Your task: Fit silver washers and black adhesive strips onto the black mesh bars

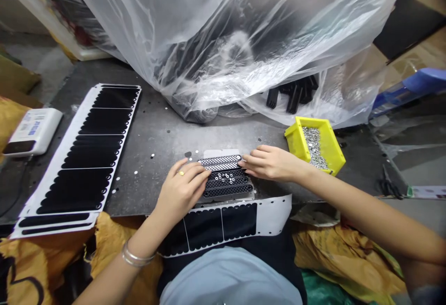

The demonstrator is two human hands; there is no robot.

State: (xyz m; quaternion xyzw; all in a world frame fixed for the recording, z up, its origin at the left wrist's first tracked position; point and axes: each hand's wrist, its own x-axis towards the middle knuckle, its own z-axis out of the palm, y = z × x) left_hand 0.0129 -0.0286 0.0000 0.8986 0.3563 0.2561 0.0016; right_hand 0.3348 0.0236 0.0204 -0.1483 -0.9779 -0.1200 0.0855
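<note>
Strips [228, 190] with round ends lie side by side near the front edge of the dark table [167, 147]. They are long and thin, with a black criss-cross pattern like a net. The top ones look bright, with white showing between the black lines, and the low ones look much darker. A pale flat sheet [223, 152] pokes out from under them. Little shiny rings [225, 177] are spread over the middle of the low strips.

The left hand [184, 185] is at the left ends of the top strips, with its fingers bent and close together. The right hand [266, 163] is at the right end, with its thumb and fingers nearly closed. I cannot tell if either hand is pinching a strip or just touching it.

The left fingers hide some of the strip ends, and the right fingertips cover a bit of the other side. The rings are too small to see well. Past the right arm sits a yellow box [294, 141] full of tiny silver bits [313, 146]. The arm hides its bottom corner, and the bits blur into one heap.
</note>
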